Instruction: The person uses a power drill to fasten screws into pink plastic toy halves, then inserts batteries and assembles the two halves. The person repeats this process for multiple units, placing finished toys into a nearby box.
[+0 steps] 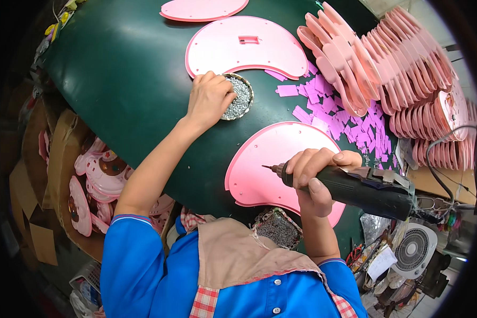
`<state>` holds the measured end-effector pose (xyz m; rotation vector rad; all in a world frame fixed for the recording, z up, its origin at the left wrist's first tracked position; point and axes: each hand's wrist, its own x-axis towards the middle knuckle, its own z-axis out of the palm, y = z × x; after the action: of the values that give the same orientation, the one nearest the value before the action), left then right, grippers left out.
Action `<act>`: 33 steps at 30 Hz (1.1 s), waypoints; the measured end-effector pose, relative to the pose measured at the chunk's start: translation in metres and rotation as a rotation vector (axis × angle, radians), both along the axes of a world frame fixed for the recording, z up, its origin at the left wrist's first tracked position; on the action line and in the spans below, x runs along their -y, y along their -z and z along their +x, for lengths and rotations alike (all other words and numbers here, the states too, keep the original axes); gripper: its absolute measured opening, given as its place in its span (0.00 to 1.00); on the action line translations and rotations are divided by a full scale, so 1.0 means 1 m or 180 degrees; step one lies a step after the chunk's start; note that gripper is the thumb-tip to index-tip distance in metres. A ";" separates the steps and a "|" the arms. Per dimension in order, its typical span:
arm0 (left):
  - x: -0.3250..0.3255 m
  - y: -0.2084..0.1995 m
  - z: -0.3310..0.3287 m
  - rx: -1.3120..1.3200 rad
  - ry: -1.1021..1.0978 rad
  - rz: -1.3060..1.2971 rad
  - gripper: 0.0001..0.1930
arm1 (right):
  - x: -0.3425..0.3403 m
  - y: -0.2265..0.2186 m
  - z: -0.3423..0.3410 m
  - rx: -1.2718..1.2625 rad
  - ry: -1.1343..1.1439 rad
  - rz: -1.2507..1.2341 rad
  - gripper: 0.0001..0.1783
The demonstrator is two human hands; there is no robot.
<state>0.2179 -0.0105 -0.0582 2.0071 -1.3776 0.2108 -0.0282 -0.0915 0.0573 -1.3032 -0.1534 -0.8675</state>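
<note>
Black power screwdriver, thick-bodied and slender-tipped, is gripped by the right hand; the left hand curls its fingers, contents indiscernible.

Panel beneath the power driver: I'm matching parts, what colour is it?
The panel is pink, clearest in the head view.

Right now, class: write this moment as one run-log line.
left hand: at round dish of small silvery metal parts | right hand: gripping black cylindrical electric screwdriver over pink crescent-shaped plastic panel | nearby: flat purple pieces
</note>
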 end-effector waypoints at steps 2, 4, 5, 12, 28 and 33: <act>0.000 -0.006 -0.003 -0.0048 0.0096 -0.0261 0.06 | -0.003 0.001 -0.001 -0.0033 0.0072 -0.0136 0.28; -0.005 -0.010 -0.008 -0.0025 0.0167 -0.0458 0.05 | -0.003 0.001 -0.002 -0.0126 0.0090 -0.0405 0.29; -0.010 -0.009 -0.011 -0.0230 0.0220 -0.0464 0.05 | -0.003 0.002 -0.002 -0.0130 0.0107 -0.0463 0.30; -0.026 -0.010 -0.019 -0.0632 0.0363 -0.0488 0.07 | 0.003 0.010 0.012 0.0127 0.0658 -0.0432 0.29; -0.018 -0.028 -0.018 -0.1526 0.0302 -0.0156 0.04 | 0.064 0.030 0.015 0.0040 0.1798 -0.0451 0.28; -0.020 -0.033 -0.033 -0.2140 0.0270 -0.0086 0.05 | 0.065 0.038 0.012 -0.0055 0.1902 -0.0494 0.29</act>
<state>0.1853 0.0094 -0.0254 1.7525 -1.0060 -0.4462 -0.0163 -0.1567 0.0191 -1.5294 0.1991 -1.3686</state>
